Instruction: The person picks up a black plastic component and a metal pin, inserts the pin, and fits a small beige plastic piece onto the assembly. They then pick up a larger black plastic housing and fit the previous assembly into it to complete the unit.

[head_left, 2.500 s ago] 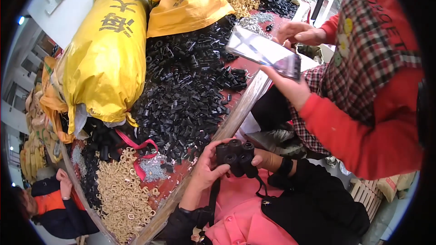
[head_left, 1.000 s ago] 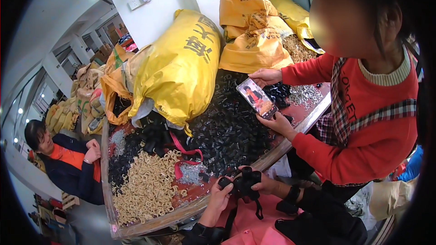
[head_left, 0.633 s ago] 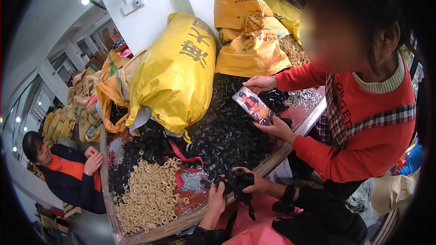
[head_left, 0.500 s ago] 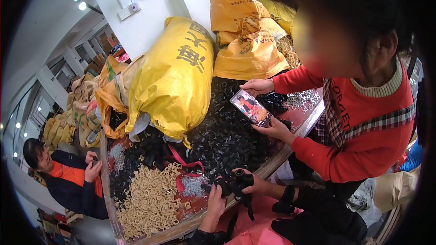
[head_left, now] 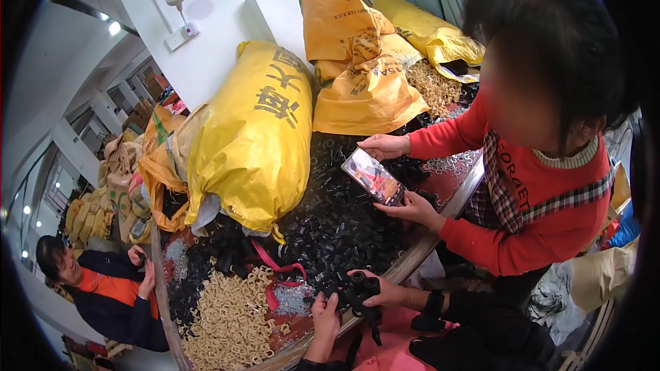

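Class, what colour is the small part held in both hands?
Black part; head view.

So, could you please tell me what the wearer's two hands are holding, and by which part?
Both hands, left hand and right hand, hold a small black part between them by its sides, at the table edge. The exact grip is unclear.

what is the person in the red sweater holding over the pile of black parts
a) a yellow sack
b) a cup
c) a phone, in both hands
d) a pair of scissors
c: the person in the red sweater holds a phone between both hands, screen lit, above the black parts on the table.
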`<state>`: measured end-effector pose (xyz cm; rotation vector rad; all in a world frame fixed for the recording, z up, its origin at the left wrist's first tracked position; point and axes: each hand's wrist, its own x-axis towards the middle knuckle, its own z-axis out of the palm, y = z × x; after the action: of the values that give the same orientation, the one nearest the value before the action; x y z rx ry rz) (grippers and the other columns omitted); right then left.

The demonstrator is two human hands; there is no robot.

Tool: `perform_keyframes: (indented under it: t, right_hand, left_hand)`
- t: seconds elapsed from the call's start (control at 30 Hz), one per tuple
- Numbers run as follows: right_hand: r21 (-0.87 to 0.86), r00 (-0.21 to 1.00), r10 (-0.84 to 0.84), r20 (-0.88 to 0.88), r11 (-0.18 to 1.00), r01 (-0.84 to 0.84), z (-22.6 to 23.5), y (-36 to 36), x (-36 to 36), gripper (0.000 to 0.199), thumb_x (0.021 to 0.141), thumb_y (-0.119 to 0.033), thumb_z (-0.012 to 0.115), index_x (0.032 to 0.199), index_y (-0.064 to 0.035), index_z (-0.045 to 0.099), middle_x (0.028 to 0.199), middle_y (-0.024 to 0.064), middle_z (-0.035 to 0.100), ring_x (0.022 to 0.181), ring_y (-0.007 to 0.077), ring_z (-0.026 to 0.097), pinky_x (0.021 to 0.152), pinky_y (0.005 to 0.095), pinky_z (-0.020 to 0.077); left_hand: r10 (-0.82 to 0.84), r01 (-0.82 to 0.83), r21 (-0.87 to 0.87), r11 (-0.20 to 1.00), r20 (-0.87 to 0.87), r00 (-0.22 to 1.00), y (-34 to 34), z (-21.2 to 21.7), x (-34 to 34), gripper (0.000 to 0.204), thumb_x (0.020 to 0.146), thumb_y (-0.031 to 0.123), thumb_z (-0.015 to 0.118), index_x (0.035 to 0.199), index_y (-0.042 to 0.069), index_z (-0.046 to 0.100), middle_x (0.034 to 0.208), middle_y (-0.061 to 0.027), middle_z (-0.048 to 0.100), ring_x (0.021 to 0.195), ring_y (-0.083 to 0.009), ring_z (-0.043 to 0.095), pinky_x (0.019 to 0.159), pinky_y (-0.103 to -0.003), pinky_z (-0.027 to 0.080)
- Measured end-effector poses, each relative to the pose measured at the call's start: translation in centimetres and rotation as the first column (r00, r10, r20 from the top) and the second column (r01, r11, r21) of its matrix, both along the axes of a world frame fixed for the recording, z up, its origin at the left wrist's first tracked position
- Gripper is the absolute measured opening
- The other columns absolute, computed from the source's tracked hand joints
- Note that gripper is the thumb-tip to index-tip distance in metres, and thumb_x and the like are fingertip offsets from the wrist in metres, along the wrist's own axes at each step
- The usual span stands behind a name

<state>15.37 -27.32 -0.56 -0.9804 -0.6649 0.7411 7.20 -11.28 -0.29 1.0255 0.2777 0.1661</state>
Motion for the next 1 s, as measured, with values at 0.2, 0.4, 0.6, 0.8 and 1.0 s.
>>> perform_keyframes:
  t: [0.2, 0.4, 0.6, 0.8, 1.0]
  right_hand:
    - [-0.042, 0.991, -0.019, 0.134, 0.999, 0.025, -0.1, -0.3, -0.1, 0.079, 0.065, -0.014, 0.068, 0.129, -0.0044, 0.024, 0.12, 0.0059, 0.04, 0.111, 0.0149, 0.037, 0.096, 0.0284, 0.0276]
    - [-0.067, 0.971, -0.088, 0.224, 0.992, 0.105, 0.8, -0.6, -1.0, 0.083, 0.062, -0.014, 0.071, 0.13, -0.0045, 0.023, 0.121, 0.0073, 0.041, 0.11, 0.0156, 0.039, 0.096, 0.0294, 0.0287]
    - [-0.041, 0.933, -0.153, 0.326, 0.983, 0.176, 2.6, -2.1, -1.1, 0.087, 0.06, -0.017, 0.073, 0.13, -0.0044, 0.022, 0.122, 0.0091, 0.04, 0.113, 0.0184, 0.039, 0.096, 0.031, 0.0294]
    - [-0.07, 0.831, -0.181, 0.526, 0.964, 0.255, 1.9, -2.8, -1.1, 0.09, 0.059, -0.019, 0.074, 0.13, -0.0028, 0.022, 0.123, 0.0103, 0.037, 0.116, 0.019, 0.036, 0.097, 0.0312, 0.0281]
    - [0.02, 0.869, -0.279, 0.409, 0.954, 0.298, 2.4, -4.8, -1.1, 0.092, 0.056, -0.022, 0.075, 0.129, -0.0021, 0.023, 0.124, 0.0122, 0.037, 0.117, 0.021, 0.035, 0.097, 0.032, 0.0284]
  left_hand:
    - [-0.011, 0.013, 0.084, 0.996, -0.024, 1.0, 0.0, -0.7, 0.1, 0.026, 0.083, 0.013, 0.054, 0.107, 0.004, 0.049, 0.101, -0.0065, 0.056, 0.091, -0.0173, 0.055, 0.082, -0.032, 0.044]
    - [-0.007, 0.007, 0.119, 0.993, 0.007, 1.0, -0.2, -1.4, 0.1, 0.038, 0.084, 0.016, 0.053, 0.117, 0.007, 0.039, 0.113, -0.0088, 0.049, 0.1, -0.019, 0.05, 0.086, -0.034, 0.042]
    - [-0.167, 0.164, 0.031, 0.986, 0.117, 0.979, -2.5, 0.3, 0.5, 0.067, 0.077, 0.03, 0.062, 0.128, 0.011, 0.023, 0.123, -0.0101, 0.038, 0.11, -0.0217, 0.042, 0.09, -0.035, 0.038]
    - [-0.344, 0.31, 0.266, 0.913, 0.092, 0.934, -4.1, 1.5, 0.7, 0.105, 0.054, 0.044, 0.076, 0.132, 0.013, 0.012, 0.123, -0.0099, 0.033, 0.112, -0.0221, 0.038, 0.093, -0.034, 0.035]
    - [-0.353, 0.319, 0.237, 0.918, 0.115, 0.929, -6.5, 2.2, 1.8, 0.112, 0.05, 0.043, 0.078, 0.133, 0.012, 0.008, 0.124, -0.01, 0.031, 0.113, -0.0235, 0.038, 0.094, -0.034, 0.034]
